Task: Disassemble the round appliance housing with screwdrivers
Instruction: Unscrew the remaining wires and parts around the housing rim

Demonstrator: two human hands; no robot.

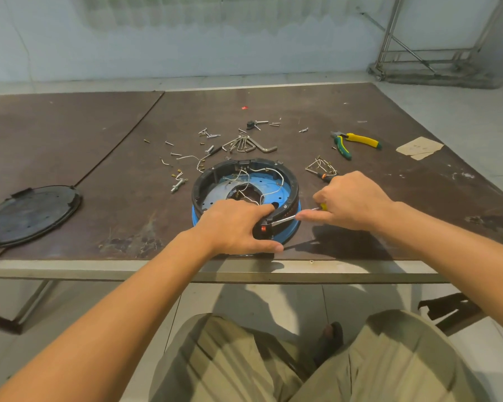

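Bare workshop: scuffed worktable (360, 198), scattered screws (212, 135), pliers (356, 142).

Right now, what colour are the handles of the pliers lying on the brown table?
Yellow and green grips on the metal-jawed pliers, seen best in the head view.

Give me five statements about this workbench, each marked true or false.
1. The left hand holds the near rim of the round housing. True.
2. The right hand holds pliers. False: it holds a screwdriver. The pliers lie on the table beyond it.
3. A black lid lies on the table, left of the housing. True.
4. The housing is bare inside. False: white wires loop through it.
5. The hex keys lie right of the pliers. False: the hex keys lie behind the housing, left of the pliers.
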